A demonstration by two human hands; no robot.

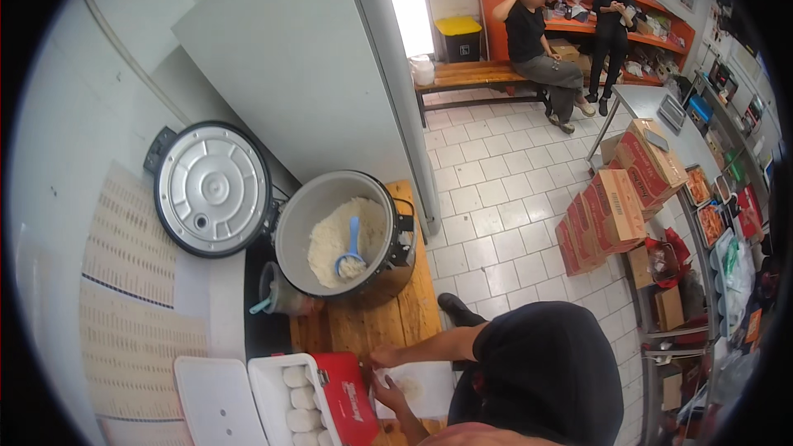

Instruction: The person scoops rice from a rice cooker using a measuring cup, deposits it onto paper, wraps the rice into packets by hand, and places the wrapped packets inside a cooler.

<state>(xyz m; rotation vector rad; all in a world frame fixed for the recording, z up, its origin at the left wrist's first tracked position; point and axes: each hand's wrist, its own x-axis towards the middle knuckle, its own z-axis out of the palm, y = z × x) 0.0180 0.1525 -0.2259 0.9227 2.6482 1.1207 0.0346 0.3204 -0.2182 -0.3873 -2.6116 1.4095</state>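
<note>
My right hand (385,356) is beside the red side of a cooler box (350,393). My left hand (391,397) is just below it, fingers curled at the edge of a white flat sheet or board (437,378) with a pale round patch. What the fingers hold is too small to make out. Several white rounded bundles (303,397) lie in the cooler, whose white lid (214,402) is swung back. Beyond my hands stands a large cooker pot (291,248) with cooked rice (325,241). A blue scoop (353,238) rests in the rice.
The pot's round metal lid (212,189) is raised against the wall. A clear container (279,297) with a teal handle sits beside the pot on the wooden table (403,322). Stacked cartons (604,217) stand on the tiled floor. Two people (526,28) are near a wooden bench (471,74).
</note>
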